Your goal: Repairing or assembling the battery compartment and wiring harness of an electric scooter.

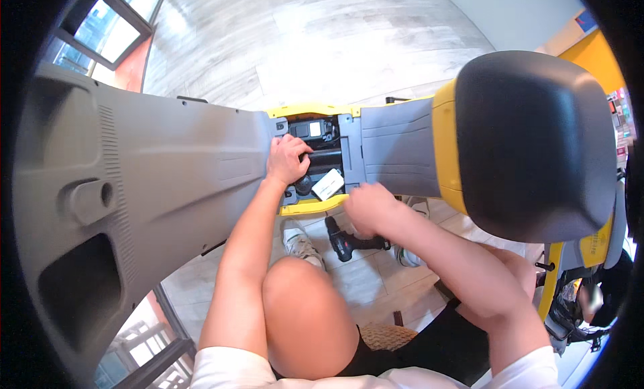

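My left hand rests at the left side of an open floorboard compartment on a yellow-and-grey scooter, its bent fingers apart over black parts. Inside are a black rectangular unit with a white patch, a black bar and a tilted white rectangular piece. My right hand is closed just right of the near yellow trim; what its fingers hold, if anything, is hidden. Below it a black cordless drill appears to lie on the floor.
A grey leg shield fills the left, and a black seat the right. My knees sit below the scooter, over a woven surface. Beyond are the tiled floor, windows and a pale wall.
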